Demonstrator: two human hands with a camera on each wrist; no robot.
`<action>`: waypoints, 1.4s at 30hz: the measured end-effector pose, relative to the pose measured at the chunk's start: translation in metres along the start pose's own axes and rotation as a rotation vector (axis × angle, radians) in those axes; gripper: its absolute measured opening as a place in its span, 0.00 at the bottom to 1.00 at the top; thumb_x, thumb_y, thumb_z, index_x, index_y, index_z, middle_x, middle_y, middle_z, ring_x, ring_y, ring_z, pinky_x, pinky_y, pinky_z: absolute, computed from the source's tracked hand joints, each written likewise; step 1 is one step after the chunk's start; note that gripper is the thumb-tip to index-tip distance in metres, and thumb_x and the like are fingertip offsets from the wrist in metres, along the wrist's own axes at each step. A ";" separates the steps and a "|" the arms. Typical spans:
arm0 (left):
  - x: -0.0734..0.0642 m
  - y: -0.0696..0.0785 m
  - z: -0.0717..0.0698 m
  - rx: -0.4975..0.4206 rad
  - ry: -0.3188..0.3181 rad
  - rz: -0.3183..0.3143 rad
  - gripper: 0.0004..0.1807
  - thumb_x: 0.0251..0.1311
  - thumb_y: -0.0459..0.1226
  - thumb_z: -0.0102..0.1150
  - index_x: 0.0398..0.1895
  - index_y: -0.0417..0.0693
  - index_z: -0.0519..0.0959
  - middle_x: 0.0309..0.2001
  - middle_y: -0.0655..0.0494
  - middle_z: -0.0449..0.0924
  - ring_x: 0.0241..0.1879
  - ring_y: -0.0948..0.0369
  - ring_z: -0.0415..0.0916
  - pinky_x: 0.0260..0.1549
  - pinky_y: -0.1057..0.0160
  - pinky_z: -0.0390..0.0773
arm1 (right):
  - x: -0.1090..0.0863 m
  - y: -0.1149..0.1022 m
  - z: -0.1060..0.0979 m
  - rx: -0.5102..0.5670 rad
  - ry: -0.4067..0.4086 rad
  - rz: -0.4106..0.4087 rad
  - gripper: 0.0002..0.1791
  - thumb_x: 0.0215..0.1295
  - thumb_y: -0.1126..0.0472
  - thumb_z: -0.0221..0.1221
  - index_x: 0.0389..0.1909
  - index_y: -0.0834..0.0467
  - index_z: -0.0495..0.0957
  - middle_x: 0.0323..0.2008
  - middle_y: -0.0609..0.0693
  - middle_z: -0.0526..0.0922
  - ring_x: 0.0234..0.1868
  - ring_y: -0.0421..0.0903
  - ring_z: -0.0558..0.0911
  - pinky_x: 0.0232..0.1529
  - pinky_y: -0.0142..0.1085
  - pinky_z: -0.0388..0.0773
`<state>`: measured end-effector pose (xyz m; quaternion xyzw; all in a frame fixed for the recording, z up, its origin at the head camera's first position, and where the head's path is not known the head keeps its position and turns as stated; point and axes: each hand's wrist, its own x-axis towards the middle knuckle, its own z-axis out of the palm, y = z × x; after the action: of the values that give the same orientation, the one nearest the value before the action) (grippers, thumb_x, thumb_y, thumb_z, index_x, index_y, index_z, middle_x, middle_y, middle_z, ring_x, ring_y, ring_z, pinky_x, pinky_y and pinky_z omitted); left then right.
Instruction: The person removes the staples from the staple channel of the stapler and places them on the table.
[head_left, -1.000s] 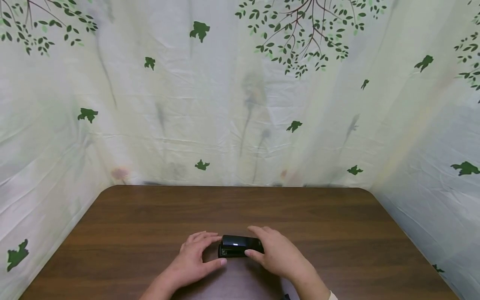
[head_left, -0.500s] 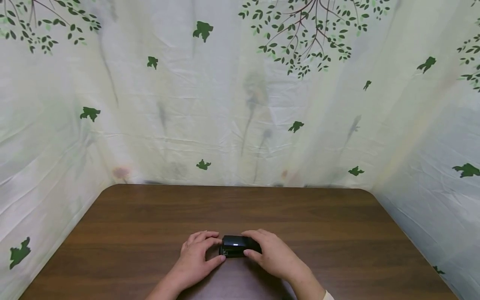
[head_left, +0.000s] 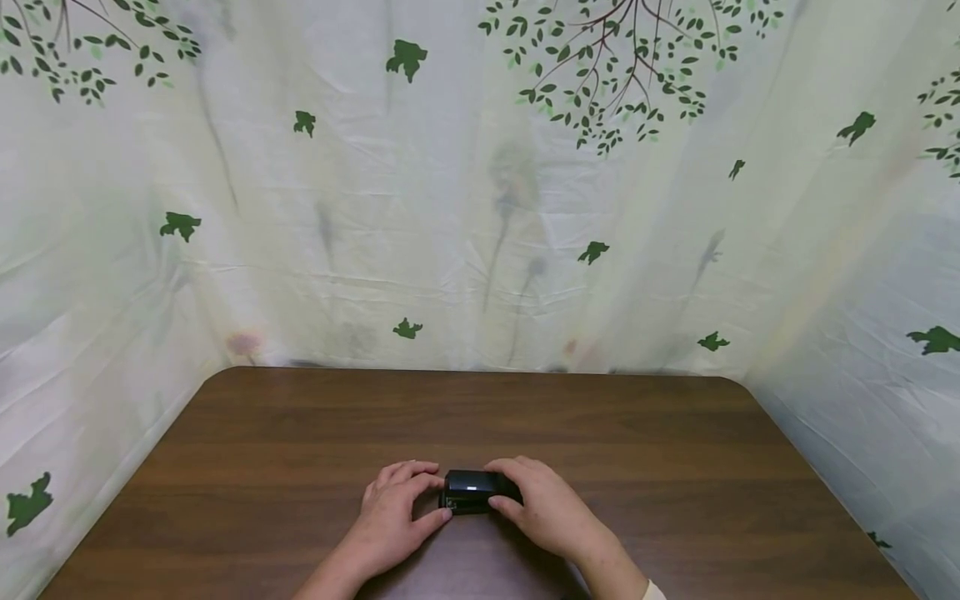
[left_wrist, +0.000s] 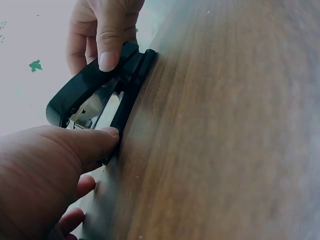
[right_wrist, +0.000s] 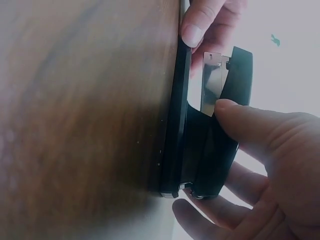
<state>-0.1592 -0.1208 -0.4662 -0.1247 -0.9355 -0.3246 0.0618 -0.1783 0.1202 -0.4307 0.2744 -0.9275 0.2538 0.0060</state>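
A black stapler [head_left: 469,483] lies on the brown table between the two hands. My left hand [head_left: 393,510] is at its front end; in the left wrist view the thumb [left_wrist: 102,140] presses on the tip of the base, with the fingers on the far side. My right hand [head_left: 551,512] grips the upper arm toward the hinge end, its thumb [right_wrist: 235,117] on the near side and fingers behind. In the right wrist view the stapler's upper arm [right_wrist: 242,75] stands apart from its base [right_wrist: 175,115], and the metal staple channel [right_wrist: 211,85] shows in the gap.
The wood-grain table [head_left: 300,433] extends to both sides and behind the stapler. A pale curtain [head_left: 450,208] printed with green leaves and branches surrounds its back and sides.
The left hand has closed in on the stapler's front end, its thumb now at the base. The right hand has shifted slightly left along the stapler. Little differs over the last half second.
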 end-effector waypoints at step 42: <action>0.000 0.001 0.003 0.058 0.013 0.002 0.14 0.56 0.47 0.74 0.45 0.67 0.84 0.61 0.61 0.79 0.64 0.50 0.70 0.60 0.37 0.66 | 0.001 0.009 -0.020 0.047 -0.081 0.079 0.19 0.69 0.50 0.65 0.57 0.49 0.79 0.55 0.46 0.85 0.57 0.47 0.83 0.59 0.50 0.79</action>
<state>-0.1590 -0.1179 -0.4678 -0.1215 -0.9440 -0.2983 0.0718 -0.1862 0.1359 -0.4179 0.2475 -0.9309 0.2645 -0.0479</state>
